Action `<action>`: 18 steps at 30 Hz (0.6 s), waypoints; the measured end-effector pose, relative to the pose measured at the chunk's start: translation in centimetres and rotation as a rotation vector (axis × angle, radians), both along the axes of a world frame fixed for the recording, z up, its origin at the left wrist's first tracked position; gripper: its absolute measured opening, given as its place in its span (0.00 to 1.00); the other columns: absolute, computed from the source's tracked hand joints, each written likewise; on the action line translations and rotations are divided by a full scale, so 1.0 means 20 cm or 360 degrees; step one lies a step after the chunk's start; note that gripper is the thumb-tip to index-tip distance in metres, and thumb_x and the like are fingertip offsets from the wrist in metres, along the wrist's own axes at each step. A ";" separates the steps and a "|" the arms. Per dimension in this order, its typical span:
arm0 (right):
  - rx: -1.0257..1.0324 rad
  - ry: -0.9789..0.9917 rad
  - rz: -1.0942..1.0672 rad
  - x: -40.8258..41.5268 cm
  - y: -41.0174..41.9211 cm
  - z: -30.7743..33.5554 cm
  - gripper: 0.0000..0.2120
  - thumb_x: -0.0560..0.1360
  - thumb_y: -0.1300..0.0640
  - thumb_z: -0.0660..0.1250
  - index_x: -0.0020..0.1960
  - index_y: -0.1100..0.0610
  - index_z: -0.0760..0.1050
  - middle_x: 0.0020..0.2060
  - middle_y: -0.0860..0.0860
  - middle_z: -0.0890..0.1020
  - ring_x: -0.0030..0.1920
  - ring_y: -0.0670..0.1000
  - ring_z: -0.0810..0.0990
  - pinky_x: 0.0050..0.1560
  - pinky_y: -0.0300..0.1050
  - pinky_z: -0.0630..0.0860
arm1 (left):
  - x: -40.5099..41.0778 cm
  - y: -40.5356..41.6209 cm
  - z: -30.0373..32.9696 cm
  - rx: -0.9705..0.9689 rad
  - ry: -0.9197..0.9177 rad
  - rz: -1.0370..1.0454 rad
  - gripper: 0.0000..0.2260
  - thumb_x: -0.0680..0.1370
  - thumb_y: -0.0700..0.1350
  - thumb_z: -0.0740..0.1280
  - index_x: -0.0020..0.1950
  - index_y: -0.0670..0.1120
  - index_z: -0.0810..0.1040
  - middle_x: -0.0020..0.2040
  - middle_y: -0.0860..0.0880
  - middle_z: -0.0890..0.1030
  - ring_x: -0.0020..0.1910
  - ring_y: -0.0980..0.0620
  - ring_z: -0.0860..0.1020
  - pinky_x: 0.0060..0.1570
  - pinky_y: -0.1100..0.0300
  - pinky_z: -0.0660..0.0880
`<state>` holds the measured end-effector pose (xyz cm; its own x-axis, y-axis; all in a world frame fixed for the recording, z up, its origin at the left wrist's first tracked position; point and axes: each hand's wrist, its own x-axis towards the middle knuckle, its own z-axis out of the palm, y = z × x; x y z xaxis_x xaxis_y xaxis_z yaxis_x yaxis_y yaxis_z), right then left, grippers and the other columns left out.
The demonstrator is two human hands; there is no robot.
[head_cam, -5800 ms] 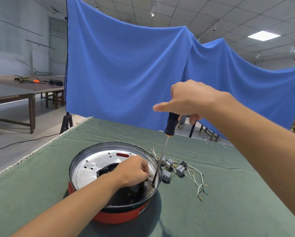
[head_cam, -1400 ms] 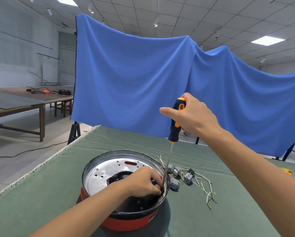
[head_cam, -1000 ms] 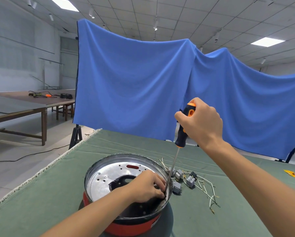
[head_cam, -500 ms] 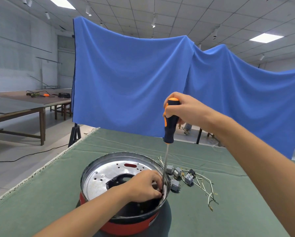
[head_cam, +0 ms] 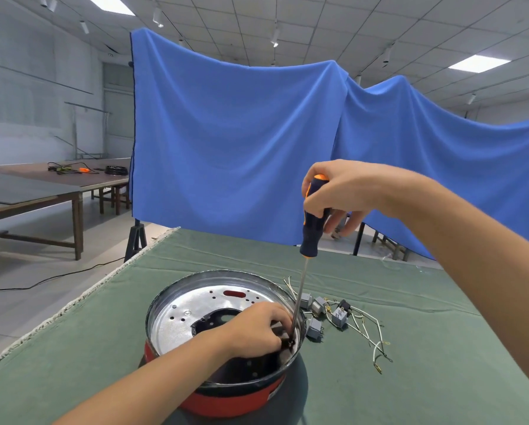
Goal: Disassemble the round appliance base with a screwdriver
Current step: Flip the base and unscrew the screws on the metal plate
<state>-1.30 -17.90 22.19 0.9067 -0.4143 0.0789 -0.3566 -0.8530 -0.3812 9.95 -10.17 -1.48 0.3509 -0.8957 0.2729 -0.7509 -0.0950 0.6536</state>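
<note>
Head view: right hand (head_cam: 336,191) grips screwdriver (head_cam: 313,222) handle upright for downward torque; left hand (head_cam: 258,328), fingers curled, steadies shaft tip inside round appliance base (head_cam: 226,391), lower centre, on worktop (head_cam: 410,378).

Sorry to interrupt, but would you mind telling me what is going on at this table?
A person is taking apart a round appliance base on the green-covered table. The right hand grips the screwdriver by its handle, held nearly upright with its tip down inside the base near the right rim. The left hand reaches into the base beside the tip, fingers curled; what they hold is hidden. Small grey parts with loose wires lie on the cloth to the right.
</note>
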 end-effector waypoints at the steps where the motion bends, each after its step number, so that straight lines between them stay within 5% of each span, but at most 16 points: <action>1: -0.0017 0.0022 -0.0017 -0.01 0.00 0.00 0.11 0.69 0.55 0.68 0.50 0.53 0.71 0.41 0.52 0.84 0.34 0.52 0.85 0.34 0.48 0.82 | 0.00 0.00 0.00 0.0003 0.0002 -0.0005 0.12 0.69 0.32 0.64 0.48 0.41 0.83 0.54 0.51 0.80 0.54 0.55 0.77 0.57 0.64 0.72; 4: -0.0055 -0.0165 -0.0073 0.00 -0.01 -0.05 0.21 0.68 0.40 0.71 0.48 0.55 0.71 0.36 0.52 0.84 0.28 0.50 0.83 0.26 0.39 0.76 | 0.00 0.00 0.00 -0.0001 0.0028 -0.0014 0.08 0.70 0.36 0.69 0.46 0.42 0.83 0.52 0.52 0.80 0.53 0.55 0.77 0.57 0.63 0.72; 8: -0.0052 -0.0493 -0.0021 0.02 -0.05 -0.12 0.07 0.69 0.55 0.65 0.44 0.57 0.74 0.29 0.51 0.83 0.22 0.50 0.78 0.23 0.38 0.71 | 0.00 -0.01 0.00 -0.0018 0.0031 -0.0028 0.06 0.70 0.38 0.72 0.46 0.41 0.84 0.53 0.50 0.80 0.54 0.55 0.77 0.58 0.64 0.71; 12: -0.0071 -0.0669 -0.0052 0.01 -0.09 -0.08 0.07 0.62 0.52 0.64 0.39 0.54 0.74 0.24 0.46 0.81 0.20 0.48 0.74 0.26 0.38 0.67 | 0.00 -0.01 0.01 -0.0018 0.0076 -0.0024 0.04 0.71 0.37 0.72 0.45 0.39 0.84 0.53 0.47 0.81 0.54 0.53 0.78 0.58 0.62 0.71; 18: 0.0013 -0.1064 -0.0134 -0.04 -0.20 -0.09 0.06 0.62 0.53 0.65 0.34 0.55 0.73 0.23 0.47 0.79 0.18 0.50 0.73 0.22 0.36 0.65 | 0.01 -0.01 0.00 -0.0014 0.0117 -0.0003 0.04 0.72 0.37 0.73 0.46 0.40 0.84 0.54 0.48 0.81 0.55 0.56 0.77 0.53 0.74 0.70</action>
